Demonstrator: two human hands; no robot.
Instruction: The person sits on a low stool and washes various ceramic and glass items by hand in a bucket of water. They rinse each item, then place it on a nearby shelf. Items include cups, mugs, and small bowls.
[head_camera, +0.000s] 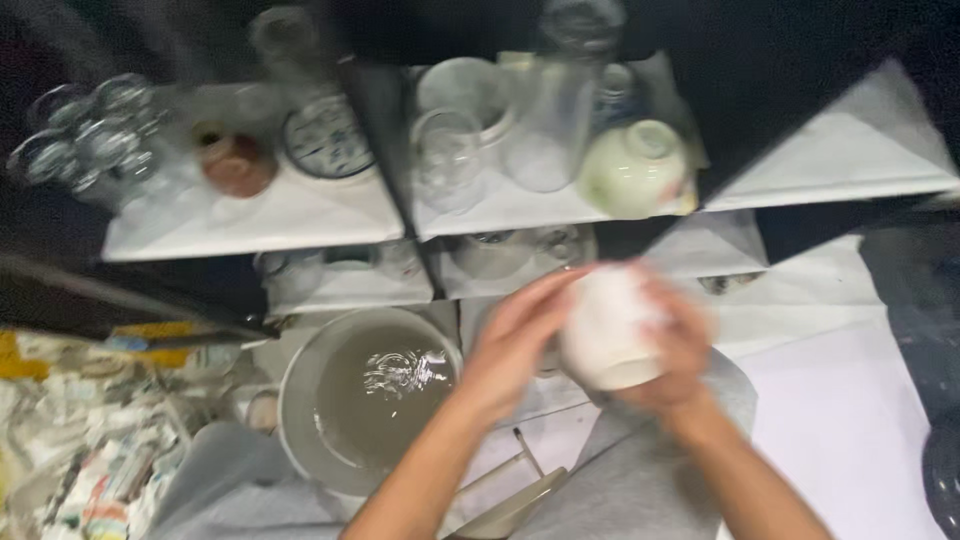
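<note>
While the white cup (610, 330) sits between both hands above the grey cloth (640, 480), the left hand (515, 340) cups its side and the right hand (675, 350) wraps the other, equally near.

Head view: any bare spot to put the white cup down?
Bare white sheet right of the right hand, and the upper-right shelf paper. Crowded: shelves with glass jars and pale green bowl; water basin fills lower left.
</note>
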